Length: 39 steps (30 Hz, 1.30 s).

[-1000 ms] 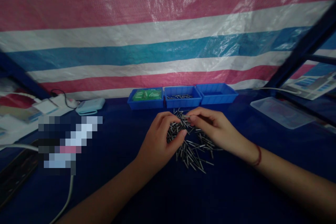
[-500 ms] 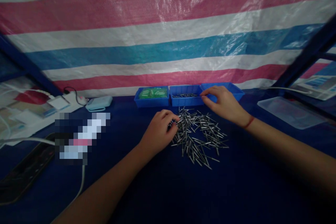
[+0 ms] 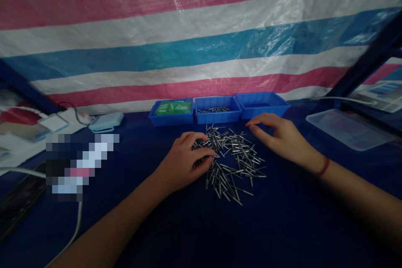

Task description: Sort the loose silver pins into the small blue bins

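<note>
A loose pile of silvery metal blind rivets lies on the dark blue table top. My left hand rests at the pile's left edge. Its thumb and a finger are pinched together on a rivet. Over the table right of the pile, in front of the right bin, is my right hand. Its thumb and forefinger tips meet; whether anything small is between them is hidden. The middle blue bin has some rivets lying in it.
A left blue bin contains green packets. The right blue bin stands beside the middle one. A clear plastic lid lies at right. Leftward are a pale blue case, a phone and a white cable.
My right hand has drawn back from the bins toward me and to the right. My left hand's thumb and finger have come together at the pile. The view has shifted slightly.
</note>
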### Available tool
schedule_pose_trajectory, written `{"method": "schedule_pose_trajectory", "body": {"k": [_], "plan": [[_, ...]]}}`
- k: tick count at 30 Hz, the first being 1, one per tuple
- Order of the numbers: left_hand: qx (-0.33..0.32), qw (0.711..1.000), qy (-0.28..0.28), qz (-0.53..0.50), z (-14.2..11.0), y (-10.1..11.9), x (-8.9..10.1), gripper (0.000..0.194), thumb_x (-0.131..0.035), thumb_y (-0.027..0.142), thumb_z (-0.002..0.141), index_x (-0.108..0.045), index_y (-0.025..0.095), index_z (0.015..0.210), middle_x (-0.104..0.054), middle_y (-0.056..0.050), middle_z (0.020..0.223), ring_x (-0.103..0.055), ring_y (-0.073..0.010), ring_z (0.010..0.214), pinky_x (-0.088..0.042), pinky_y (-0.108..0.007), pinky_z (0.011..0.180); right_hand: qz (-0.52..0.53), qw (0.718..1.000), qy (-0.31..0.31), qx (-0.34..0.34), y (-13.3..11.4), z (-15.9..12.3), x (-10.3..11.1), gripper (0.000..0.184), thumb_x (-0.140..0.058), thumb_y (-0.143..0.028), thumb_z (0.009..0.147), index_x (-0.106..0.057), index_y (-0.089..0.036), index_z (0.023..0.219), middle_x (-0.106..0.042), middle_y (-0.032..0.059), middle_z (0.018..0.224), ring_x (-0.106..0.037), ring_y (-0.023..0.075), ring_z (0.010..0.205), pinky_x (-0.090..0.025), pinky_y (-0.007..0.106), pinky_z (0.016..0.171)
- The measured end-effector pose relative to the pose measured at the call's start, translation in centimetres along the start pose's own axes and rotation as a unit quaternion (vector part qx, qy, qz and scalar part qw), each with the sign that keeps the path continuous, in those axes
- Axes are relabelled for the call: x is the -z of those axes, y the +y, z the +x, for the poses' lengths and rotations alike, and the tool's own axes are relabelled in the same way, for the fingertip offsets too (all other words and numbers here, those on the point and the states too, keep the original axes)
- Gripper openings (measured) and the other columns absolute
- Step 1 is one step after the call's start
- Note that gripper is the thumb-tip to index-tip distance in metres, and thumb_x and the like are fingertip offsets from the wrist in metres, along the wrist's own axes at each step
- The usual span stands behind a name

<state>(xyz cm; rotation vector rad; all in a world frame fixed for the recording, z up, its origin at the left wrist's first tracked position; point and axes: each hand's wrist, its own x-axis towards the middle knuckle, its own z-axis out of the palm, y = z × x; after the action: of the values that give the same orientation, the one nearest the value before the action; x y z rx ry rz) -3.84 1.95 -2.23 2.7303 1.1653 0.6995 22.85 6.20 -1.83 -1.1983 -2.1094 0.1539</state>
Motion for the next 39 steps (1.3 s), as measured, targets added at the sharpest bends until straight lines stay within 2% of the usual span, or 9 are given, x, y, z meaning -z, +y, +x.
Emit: {"method": "schedule_pose_trajectory", "body": {"k": [4,9,14,19,24,30,39], "plan": [[-0.006,1.000,-0.016,0.014,0.1,0.0,-0.1,0.014,-0.055,0.022,0.084,-0.065,0.024,0.092,-0.051,-0.007,0.116,-0.046,-0.0249,0.110,-0.040,-0.046,0.091,0.006,1.000,-0.018,0.014,-1.0,-0.2,0.0,0.014,-0.050,-0.026,0.085,-0.063,-0.021,0.083,-0.068,0.0049,0.087,-0.062,0.0206,0.083,-0.048,0.039,0.078],[-0.014,1.000,-0.024,0.014,0.0,0.2,-0.1,0.023,-0.053,0.012,0.081,-0.064,0.024,0.097,-0.050,-0.007,0.119,-0.045,-0.0248,0.111,-0.040,-0.045,0.091,0.021,0.998,-0.044,0.032,-1.9,-0.3,0.0,0.015,-0.049,-0.024,0.085,-0.064,-0.020,0.084,-0.067,0.0054,0.088,-0.060,0.0198,0.084,-0.047,0.038,0.081],[-0.040,0.997,-0.046,0.048,0.0,0.5,-0.1,0.020,-0.052,0.022,0.086,-0.066,0.028,0.099,-0.049,-0.007,0.121,-0.042,-0.0270,0.113,-0.040,-0.049,0.090,0.020,0.997,-0.050,0.050,-2.4,-0.6,-0.1,0.016,-0.049,-0.023,0.085,-0.064,-0.019,0.084,-0.066,0.0061,0.088,-0.059,0.0200,0.085,-0.047,0.037,0.078],[-0.017,0.997,-0.053,0.059,0.0,0.8,0.1,0.020,-0.056,0.027,0.084,-0.063,0.025,0.102,-0.049,-0.008,0.122,-0.041,-0.0275,0.114,-0.041,-0.049,0.090,0.016,0.997,-0.053,0.062,-2.5,-0.7,-0.3,0.015,-0.049,-0.022,0.085,-0.064,-0.020,0.084,-0.066,0.0056,0.087,-0.059,0.0203,0.085,-0.048,0.038,0.078],[-0.013,0.996,-0.051,0.071,0.0,1.2,0.4,0.012,-0.055,0.022,0.083,-0.065,0.025,0.089,-0.052,-0.007,0.118,-0.044,-0.0277,0.112,-0.041,-0.047,0.088,0.008,0.996,-0.056,0.075,-2.6,-0.8,-0.3,0.014,-0.050,-0.021,0.084,-0.064,-0.020,0.086,-0.066,0.0061,0.088,-0.059,0.0206,0.086,-0.048,0.037,0.078],[0.020,0.996,-0.035,0.078,-0.1,1.6,0.3,0.006,-0.059,0.024,0.082,-0.065,0.022,0.082,-0.051,-0.007,0.119,-0.046,-0.0270,0.111,-0.040,-0.046,0.088,0.007,0.993,-0.073,0.092,-2.7,-0.9,-0.4,0.014,-0.050,-0.021,0.085,-0.064,-0.019,0.087,-0.065,0.0062,0.090,-0.058,0.0203,0.086,-0.048,0.037,0.080],[0.029,0.997,-0.033,0.069,-0.2,1.9,0.4,0.010,-0.065,0.030,0.078,-0.065,0.021,0.073,-0.054,-0.005,0.120,-0.046,-0.0282,0.111,-0.042,-0.049,0.087,0.008,0.991,-0.081,0.102,-3.1,-1.0,-0.5,0.017,-0.049,-0.018,0.082,-0.065,-0.020,0.087,-0.066,0.0067,0.088,-0.059,0.0206,0.086,-0.048,0.038,0.077]]}}
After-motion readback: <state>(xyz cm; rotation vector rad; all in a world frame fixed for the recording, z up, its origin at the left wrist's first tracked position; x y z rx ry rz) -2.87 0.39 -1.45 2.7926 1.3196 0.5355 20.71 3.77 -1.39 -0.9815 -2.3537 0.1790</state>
